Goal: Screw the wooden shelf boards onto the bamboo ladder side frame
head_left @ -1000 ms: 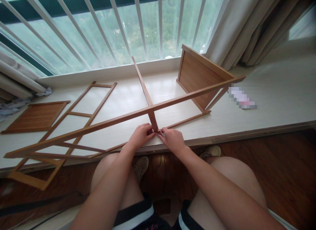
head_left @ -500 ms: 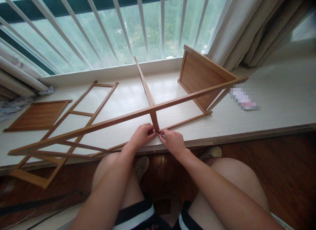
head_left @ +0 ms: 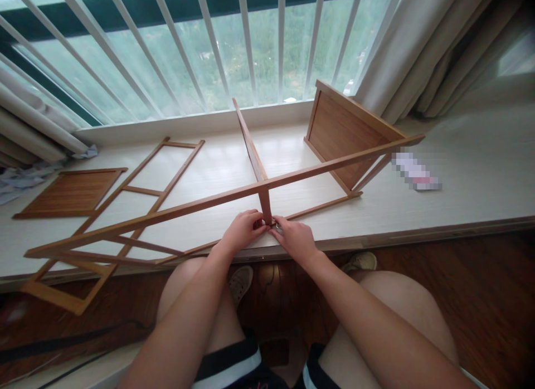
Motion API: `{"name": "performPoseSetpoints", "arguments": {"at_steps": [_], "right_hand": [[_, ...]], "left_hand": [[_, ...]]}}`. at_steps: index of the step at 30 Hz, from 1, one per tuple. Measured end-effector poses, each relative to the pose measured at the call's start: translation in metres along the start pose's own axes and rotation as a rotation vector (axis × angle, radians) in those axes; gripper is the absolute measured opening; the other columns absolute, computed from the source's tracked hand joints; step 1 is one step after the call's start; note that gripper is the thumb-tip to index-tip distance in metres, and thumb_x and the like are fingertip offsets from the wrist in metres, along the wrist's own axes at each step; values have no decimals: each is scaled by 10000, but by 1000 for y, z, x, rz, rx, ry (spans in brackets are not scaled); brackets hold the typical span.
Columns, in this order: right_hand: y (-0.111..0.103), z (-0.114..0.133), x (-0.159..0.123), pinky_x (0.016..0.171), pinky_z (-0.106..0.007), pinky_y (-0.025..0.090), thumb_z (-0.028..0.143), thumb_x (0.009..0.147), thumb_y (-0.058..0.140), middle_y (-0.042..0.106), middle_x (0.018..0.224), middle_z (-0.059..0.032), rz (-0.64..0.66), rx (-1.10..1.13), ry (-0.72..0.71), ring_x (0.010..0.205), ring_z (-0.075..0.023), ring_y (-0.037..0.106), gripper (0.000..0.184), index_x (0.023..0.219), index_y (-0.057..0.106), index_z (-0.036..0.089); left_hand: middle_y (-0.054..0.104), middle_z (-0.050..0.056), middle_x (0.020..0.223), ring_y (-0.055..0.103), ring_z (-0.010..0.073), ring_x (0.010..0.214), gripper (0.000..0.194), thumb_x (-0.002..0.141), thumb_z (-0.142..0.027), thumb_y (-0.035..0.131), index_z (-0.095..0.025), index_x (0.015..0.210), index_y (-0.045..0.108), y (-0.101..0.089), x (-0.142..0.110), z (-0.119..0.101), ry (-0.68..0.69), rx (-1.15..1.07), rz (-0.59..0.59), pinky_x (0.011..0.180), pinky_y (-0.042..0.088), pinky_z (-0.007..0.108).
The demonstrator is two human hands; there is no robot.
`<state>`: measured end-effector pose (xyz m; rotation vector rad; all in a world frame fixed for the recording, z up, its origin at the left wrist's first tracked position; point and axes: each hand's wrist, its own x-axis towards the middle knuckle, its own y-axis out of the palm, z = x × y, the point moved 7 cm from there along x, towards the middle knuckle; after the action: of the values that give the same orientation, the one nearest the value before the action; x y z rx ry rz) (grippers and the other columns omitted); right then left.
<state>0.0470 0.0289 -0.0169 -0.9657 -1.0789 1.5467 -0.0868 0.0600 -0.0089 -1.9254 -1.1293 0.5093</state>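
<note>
1. Nearest, our bare knees (head_left: 412,300) flank the wooden floor (head_left: 267,291) at 5 and 7 o'clock from our hands.
2. Our right hand (head_left: 296,238) pinches a small metal piece (head_left: 277,225) beside the middle board's foot.
3. Our left hand (head_left: 244,231) curls its fingers at that foot; we cannot tell whether they grip anything.
4. The wooden frame (head_left: 209,202) stands on the white ledge (head_left: 468,177), its rails running from 9 to 2 o'clock, the middle board (head_left: 251,149) at 12.
5. At 10 o'clock lie a ladder-like frame (head_left: 144,191) and a slatted panel (head_left: 73,194).
6. The frame's end panel (head_left: 345,132) is at 1 o'clock.
7. Farthest, white bars (head_left: 281,49) cross the window (head_left: 263,60) at 12.
</note>
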Motion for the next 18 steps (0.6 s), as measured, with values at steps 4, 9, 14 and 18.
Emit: {"name": "performPoseSetpoints", "arguments": {"at_steps": [4,9,14,18], "right_hand": [[0,0,4,758,-292,470,487,953,462,743,1021,-58,29,42,-51,909,-228,700,401,1312,532,321],[0,-2,7,782,-277,467,482,950,473,737,1063,-41,21,83,-95,956,-220,690,379,1279,570,320],[0,-1,8,800,-287,466,473,963,447,738,1068,-41,25,82,-119,967,-219,686,373,1275,573,310],[-1,-2,9,812,-281,464,480,956,467,735,1077,-48,52,77,-114,983,-214,680,386,1286,572,309]], "left_hand": [[589,20,784,526,146,731,136,859,-286,593,-194,899,685,-1,0,-2,4,3,-6,673,398,251],[593,24,795,532,148,731,137,860,-288,589,-194,892,683,-1,0,-2,4,5,-8,666,399,253],[592,20,794,529,144,721,130,856,-278,595,-195,891,688,0,1,-1,5,12,-3,665,402,253],[603,23,806,540,150,733,137,853,-269,598,-202,925,693,0,0,-2,0,20,-2,664,404,257]]}}
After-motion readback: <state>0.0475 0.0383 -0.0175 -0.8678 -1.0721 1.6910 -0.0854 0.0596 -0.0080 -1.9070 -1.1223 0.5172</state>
